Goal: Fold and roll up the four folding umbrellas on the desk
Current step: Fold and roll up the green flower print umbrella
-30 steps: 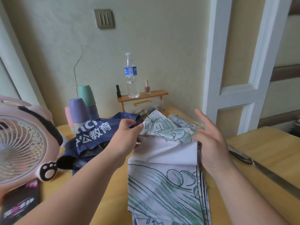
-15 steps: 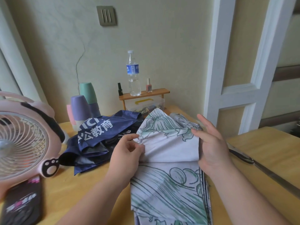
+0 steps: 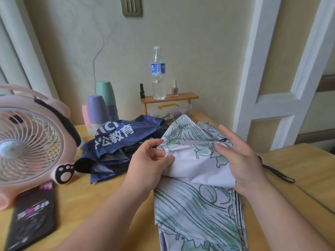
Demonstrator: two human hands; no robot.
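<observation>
Firstly, pale plaster wall [image 3: 181,42]: cracked above the cups; white door frame [image 3: 253,78] to the right.
Yellow wooden desk [image 3: 94,192]: bore everything listed below.
Loose white umbrella [image 3: 199,218] with green line drawing: lay lengthwise at near centre, upper canopy folded over.
Pink desk fan [image 3: 32,142]: stood at far left, paw mark on its foot.
Crumpled navy umbrella [image 3: 116,142] with white lettering: lay unrolled between fan and white umbrella.
Person's left hand [image 3: 146,165]: pinched the left edge of the white fold between thumb and fingers.
Person's right hand [image 3: 243,160]: fingers straight and close together, rested flat against the fold's right side.
Dark flat pouch [image 3: 32,218]: lay in front of the fan.
Stacked pastel cups [image 3: 98,109]: stood upturned by the wall.
Small wooden shelf [image 3: 169,98]: carried a water bottle [image 3: 158,73] and a pink polish bottle [image 3: 175,88]; clear lidded box [image 3: 170,110] beneath.
Thin black strap [image 3: 277,173]: trailed on the desk beside the right hand.
Ribbed wall plate [image 3: 131,6]: fixed high up.
</observation>
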